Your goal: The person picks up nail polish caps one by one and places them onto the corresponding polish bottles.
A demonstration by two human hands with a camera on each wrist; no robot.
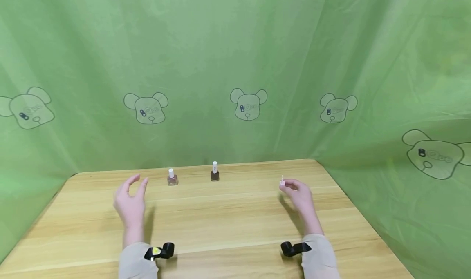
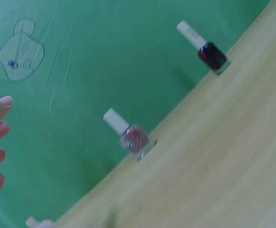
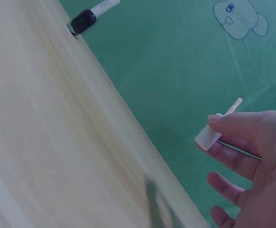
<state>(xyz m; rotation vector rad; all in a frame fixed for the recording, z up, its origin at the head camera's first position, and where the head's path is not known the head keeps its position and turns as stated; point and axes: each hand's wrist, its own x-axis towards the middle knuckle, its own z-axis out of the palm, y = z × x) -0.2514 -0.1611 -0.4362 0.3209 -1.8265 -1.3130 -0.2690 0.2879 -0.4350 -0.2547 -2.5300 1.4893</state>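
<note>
My right hand (image 1: 299,195) pinches a white nail polish cap (image 3: 208,137) between thumb and fingers above the table's right side. The cap's thin brush (image 3: 234,105) points up. My left hand (image 1: 130,199) is raised over the left side, thumb and fingers apart, holding nothing. To its right stands a mauve nail polish bottle (image 1: 172,180) with a white cap. Farther right is a dark nail polish bottle (image 1: 215,175), also white-capped. At the bottom edge of the left wrist view, a pale object with a white top (image 2: 39,223) is partly cut off.
The wooden table (image 1: 220,222) ends at a green curtain (image 1: 198,66) printed with bear heads, which hangs along the back and both sides. Black wrist cameras (image 1: 167,250) sit on both sleeves.
</note>
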